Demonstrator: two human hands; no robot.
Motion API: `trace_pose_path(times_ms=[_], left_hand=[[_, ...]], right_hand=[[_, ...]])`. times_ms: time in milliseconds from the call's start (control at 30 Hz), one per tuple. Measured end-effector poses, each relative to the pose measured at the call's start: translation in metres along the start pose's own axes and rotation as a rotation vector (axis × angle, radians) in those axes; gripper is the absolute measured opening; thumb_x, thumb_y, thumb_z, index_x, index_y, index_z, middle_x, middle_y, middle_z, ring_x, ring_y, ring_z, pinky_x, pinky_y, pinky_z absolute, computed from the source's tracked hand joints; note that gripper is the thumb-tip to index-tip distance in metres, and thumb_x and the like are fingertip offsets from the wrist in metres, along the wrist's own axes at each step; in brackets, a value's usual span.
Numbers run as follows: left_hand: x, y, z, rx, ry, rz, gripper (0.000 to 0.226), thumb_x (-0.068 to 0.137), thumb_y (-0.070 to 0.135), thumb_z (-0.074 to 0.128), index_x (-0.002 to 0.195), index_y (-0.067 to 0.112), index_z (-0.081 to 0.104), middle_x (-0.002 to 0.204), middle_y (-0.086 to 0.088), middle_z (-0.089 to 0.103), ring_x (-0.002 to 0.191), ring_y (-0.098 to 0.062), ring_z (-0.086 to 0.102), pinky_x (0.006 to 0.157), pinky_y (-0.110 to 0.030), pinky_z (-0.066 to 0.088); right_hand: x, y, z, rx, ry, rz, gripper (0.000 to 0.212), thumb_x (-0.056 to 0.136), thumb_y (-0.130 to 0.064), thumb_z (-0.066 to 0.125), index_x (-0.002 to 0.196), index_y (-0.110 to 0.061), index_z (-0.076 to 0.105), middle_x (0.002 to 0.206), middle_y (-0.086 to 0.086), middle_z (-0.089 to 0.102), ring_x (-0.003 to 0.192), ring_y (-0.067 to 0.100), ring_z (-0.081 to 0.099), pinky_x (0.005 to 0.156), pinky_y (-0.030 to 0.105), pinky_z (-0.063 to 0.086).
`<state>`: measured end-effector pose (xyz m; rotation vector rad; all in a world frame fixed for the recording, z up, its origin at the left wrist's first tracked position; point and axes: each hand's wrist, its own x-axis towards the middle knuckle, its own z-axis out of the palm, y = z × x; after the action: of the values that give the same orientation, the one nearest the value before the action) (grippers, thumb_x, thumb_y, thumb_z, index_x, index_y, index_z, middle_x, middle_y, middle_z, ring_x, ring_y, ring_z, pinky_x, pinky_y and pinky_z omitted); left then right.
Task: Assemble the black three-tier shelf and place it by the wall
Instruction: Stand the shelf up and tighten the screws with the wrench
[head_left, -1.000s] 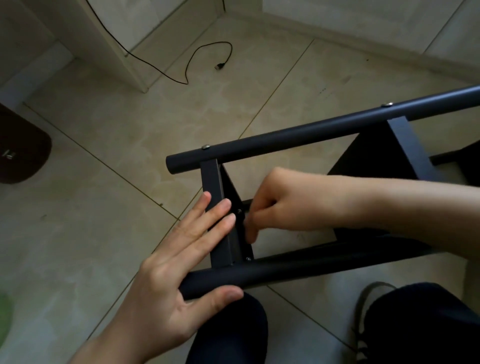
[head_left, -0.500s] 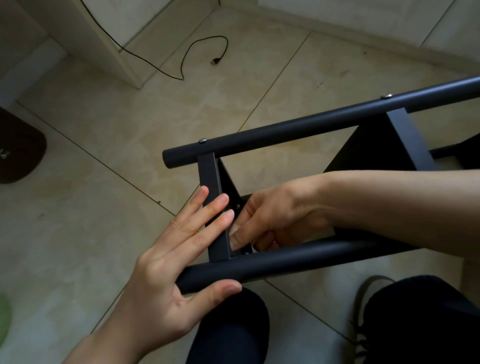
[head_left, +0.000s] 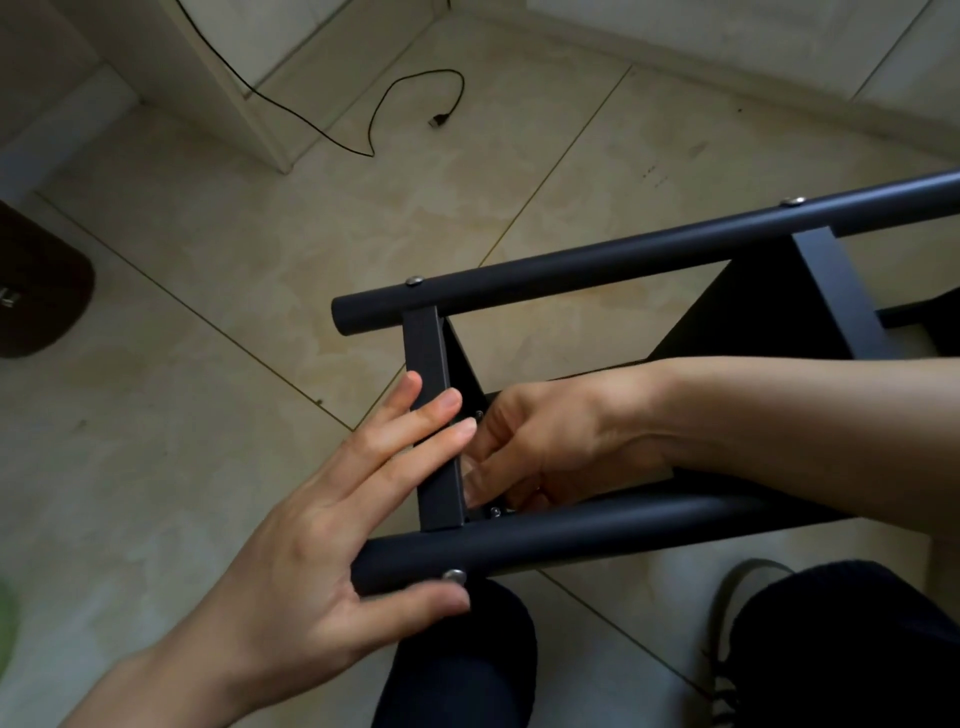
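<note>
Left hand (head_left: 322, 525) stays flat, fingers straight on the crossbar (head_left: 434, 415), thumb under the near tube (head_left: 597, 540). Right hand (head_left: 550, 447) has rolled palm-up and dropped behind it, fingers curled at a fastener I can't see: tightening, likely. Shelf (head_left: 649, 254) lies sideways on the floor (head_left: 208, 389), unfinished. No containers.

Floor (head_left: 218, 322): pale beige tiles with thin dark grout lines running diagonally across the frame.
Cable (head_left: 374, 109): thin and black, trailing from the top of the frame, looping on the tiles upper centre and ending in a small plug.
Cabinet base (head_left: 244, 88): light-coloured corner standing on the floor, upper left.
Skirting (head_left: 727, 67): pale band along the wall, upper right.
Dark brown object (head_left: 36, 291): rounded edge, left edge of the frame, cut off.
Green patch (head_left: 6, 629): blurred, lower left edge; cannot tell what it is.
</note>
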<state>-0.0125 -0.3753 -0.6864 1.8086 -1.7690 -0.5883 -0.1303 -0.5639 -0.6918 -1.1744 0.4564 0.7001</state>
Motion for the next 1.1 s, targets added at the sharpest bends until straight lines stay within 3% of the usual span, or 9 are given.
trace_pose_path(times_ms=[233, 367, 467, 600, 667, 733, 800, 867, 1100], left_hand=[[0.004, -0.005, 0.008, -0.012, 0.101, 0.055, 0.066, 0.097, 0.055, 0.055, 0.148, 0.014, 0.041, 0.158, 0.001, 0.039, 0.152, -0.027, 0.027, 0.122, -0.038, 0.027], [0.005, -0.006, 0.010, -0.013, 0.129, 0.073, 0.065, 0.097, 0.051, 0.057, 0.146, 0.010, 0.045, 0.155, -0.004, 0.043, 0.150, -0.029, 0.029, 0.120, -0.045, 0.028], [0.004, -0.006, 0.012, -0.036, 0.154, 0.077, 0.065, 0.097, 0.050, 0.058, 0.146, 0.010, 0.044, 0.155, -0.004, 0.043, 0.150, -0.030, 0.030, 0.121, -0.046, 0.029], [0.005, -0.005, 0.015, -0.052, 0.181, 0.074, 0.064, 0.097, 0.049, 0.059, 0.146, 0.013, 0.043, 0.155, -0.003, 0.044, 0.150, -0.029, 0.030, 0.119, -0.051, 0.031], [0.005, -0.004, 0.016, -0.060, 0.196, 0.071, 0.062, 0.096, 0.050, 0.060, 0.144, 0.013, 0.047, 0.153, -0.005, 0.046, 0.150, -0.029, 0.031, 0.118, -0.055, 0.032], [0.006, -0.004, 0.016, -0.050, 0.203, 0.072, 0.060, 0.096, 0.050, 0.060, 0.140, 0.011, 0.053, 0.151, -0.007, 0.047, 0.149, -0.030, 0.032, 0.118, -0.056, 0.031], [0.006, -0.003, 0.016, -0.036, 0.203, 0.072, 0.059, 0.096, 0.050, 0.060, 0.138, 0.009, 0.054, 0.150, -0.008, 0.048, 0.149, -0.030, 0.033, 0.119, -0.054, 0.030], [0.007, -0.004, 0.016, -0.027, 0.207, 0.085, 0.059, 0.096, 0.050, 0.060, 0.139, 0.011, 0.055, 0.150, -0.007, 0.049, 0.148, -0.031, 0.034, 0.119, -0.052, 0.030], [0.014, -0.012, 0.007, 0.194, 0.179, 0.186, 0.062, 0.097, 0.061, 0.049, 0.143, 0.020, 0.048, 0.151, -0.001, 0.043, 0.149, -0.030, 0.032, 0.116, -0.067, 0.023]], right_hand=[[-0.001, -0.001, -0.003, -0.039, 0.014, -0.016, 0.014, 0.095, -0.008, 0.058, 0.084, -0.007, 0.067, 0.090, 0.016, 0.052, 0.066, 0.014, 0.045, 0.060, 0.021, 0.042], [-0.008, -0.005, 0.001, -0.193, 0.112, -0.078, 0.018, 0.095, -0.012, 0.060, 0.080, -0.011, 0.069, 0.070, 0.004, 0.059, 0.057, 0.008, 0.050, 0.052, 0.015, 0.045], [-0.026, -0.015, 0.000, -0.702, 0.323, -0.182, 0.016, 0.093, -0.025, 0.063, 0.091, -0.016, 0.076, 0.073, -0.003, 0.064, 0.062, 0.004, 0.054, 0.058, 0.015, 0.046], [-0.055, -0.038, -0.006, -1.077, 0.695, -0.617, 0.021, 0.094, -0.025, 0.051, 0.096, -0.024, 0.073, 0.070, -0.021, 0.054, 0.062, -0.009, 0.052, 0.063, 0.003, 0.037], [-0.057, -0.052, -0.014, -1.221, 0.851, -0.712, 0.024, 0.098, -0.016, 0.048, 0.106, -0.016, 0.071, 0.085, -0.015, 0.052, 0.069, -0.007, 0.046, 0.069, 0.006, 0.037], [-0.049, -0.065, -0.023, -1.331, 0.941, -0.652, 0.029, 0.102, -0.023, 0.044, 0.117, -0.009, 0.065, 0.100, -0.003, 0.054, 0.079, 0.006, 0.051, 0.075, 0.016, 0.041], [-0.034, -0.072, -0.031, -1.448, 0.940, -0.528, 0.040, 0.103, -0.035, 0.039, 0.117, -0.008, 0.064, 0.106, 0.004, 0.056, 0.093, 0.023, 0.057, 0.084, 0.034, 0.047], [-0.021, -0.073, -0.032, -1.473, 0.853, -0.480, 0.043, 0.103, -0.040, 0.039, 0.108, -0.009, 0.068, 0.098, 0.003, 0.056, 0.092, 0.025, 0.056, 0.084, 0.042, 0.048], [-0.009, -0.073, -0.041, -1.310, 0.761, -0.586, 0.041, 0.100, -0.034, 0.052, 0.083, -0.002, 0.071, 0.071, -0.002, 0.042, 0.061, 0.013, 0.038, 0.066, 0.028, 0.030]])
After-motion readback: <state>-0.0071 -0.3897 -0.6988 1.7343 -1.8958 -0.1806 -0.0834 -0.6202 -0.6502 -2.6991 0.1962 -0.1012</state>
